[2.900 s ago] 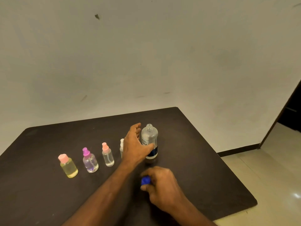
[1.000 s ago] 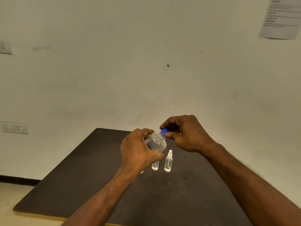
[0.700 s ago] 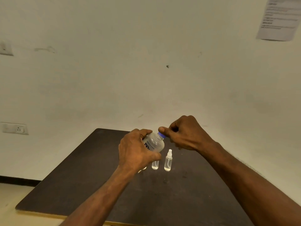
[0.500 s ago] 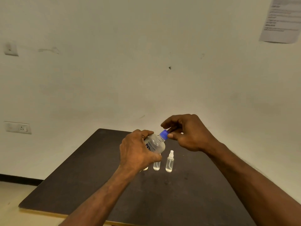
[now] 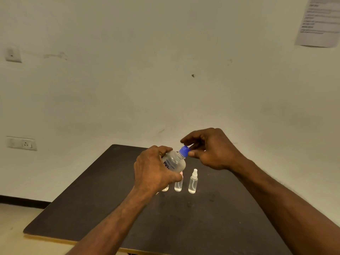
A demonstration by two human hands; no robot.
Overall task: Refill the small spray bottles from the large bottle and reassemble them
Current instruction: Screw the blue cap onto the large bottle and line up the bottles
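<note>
The person's left hand [image 5: 155,172] is wrapped around the body of the large bottle [image 5: 174,162], fingers curled over its far side and thumb across the near side, holding it in the air above the table [image 5: 110,208] and tilted so the neck points up and to the right. The bottle is clear, with dark lettering partly showing beside the knuckles.

The right hand [image 5: 211,150] is at the bottle's neck. Its thumb and forefinger pinch the blue cap [image 5: 184,150], which sits on the mouth of the bottle; the other fingers arch loosely above it. Whether the cap is screwed tight I cannot tell.

Below the large bottle, a small spray bottle [image 5: 193,182] with a white nozzle stands upright on the dark table, a little clear liquid in its bottom. Just to its left stands a second small bottle [image 5: 178,186], its top hidden behind the left hand, with a bit of pink showing there. A third one [image 5: 165,189] peeks out from under the hand; only its base shows.

On the wall behind, a printed sheet of paper [image 5: 318,23] hangs at the upper right, and a socket plate [image 5: 22,143] sits low on the left.
</note>
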